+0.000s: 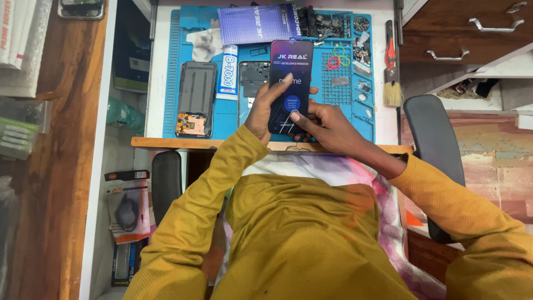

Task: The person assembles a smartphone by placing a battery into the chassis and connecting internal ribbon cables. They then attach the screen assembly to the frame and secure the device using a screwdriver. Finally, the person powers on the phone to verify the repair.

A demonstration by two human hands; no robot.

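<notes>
Hands front and centre here: the left hand (265,105) grips the screen (291,83) along its left edge, fingers curled onto the face, while the right hand (327,123) pinches the bottom end, thumb pressed flat on the lower glass. Both are clamped on that 1 part, which is held upright just above the near edge of the blue mat (172,83), over the desk (155,78).

The screen looks like a thin glass panel with a printed protective film on it. My guess is light, stiff but brittle, and slick on the face, so the edges are the safe place to grip, and flexing it would be the danger.

On the mat to the left lies a phone body (195,97), opened up, with copper-coloured parts showing at its lower end. Beside it sits a white glue tube (227,72), then a dark mid-frame (254,75) partly behind the screen.

Now the trays. The mat's top-right compartments hold small dark parts (327,25) and what look like screws, too small to tell. Lower down, 3 or so coloured rings (337,58) lie loose. A purple packet (255,23) rests across the top edge. Off the mat on the right, a brush (392,83) lies on the white desk.
</notes>
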